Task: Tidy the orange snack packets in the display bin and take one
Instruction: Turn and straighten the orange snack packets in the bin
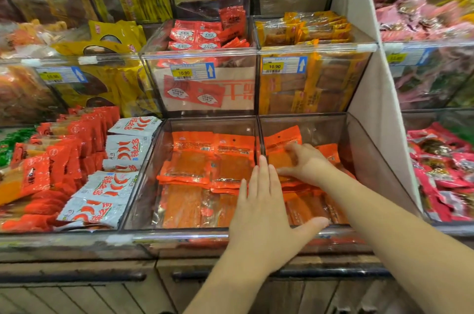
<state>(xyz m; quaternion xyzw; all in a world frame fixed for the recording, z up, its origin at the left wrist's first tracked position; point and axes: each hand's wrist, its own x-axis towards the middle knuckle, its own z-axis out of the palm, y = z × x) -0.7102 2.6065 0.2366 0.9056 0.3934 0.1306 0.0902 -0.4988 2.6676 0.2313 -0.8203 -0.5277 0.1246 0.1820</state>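
Observation:
Orange snack packets (200, 159) lie stacked in a clear display bin (143, 172) on the bottom shelf, split by a clear divider (257, 139). My left hand (264, 208) lies flat with straight fingers over the packets near the divider, thumb spread toward the front rim. My right hand (305, 163) reaches into the right compartment with curled fingers on an orange packet (280, 141) that stands tilted against the back. More orange packets (307, 208) lie under my right forearm.
White chilli packets (112, 185) and red packets (59, 157) fill the bins to the left. Pink-red packets (446, 167) sit in the bin to the right behind a white partition (377, 98). Bins with 10.90 price tags (274, 66) stand above.

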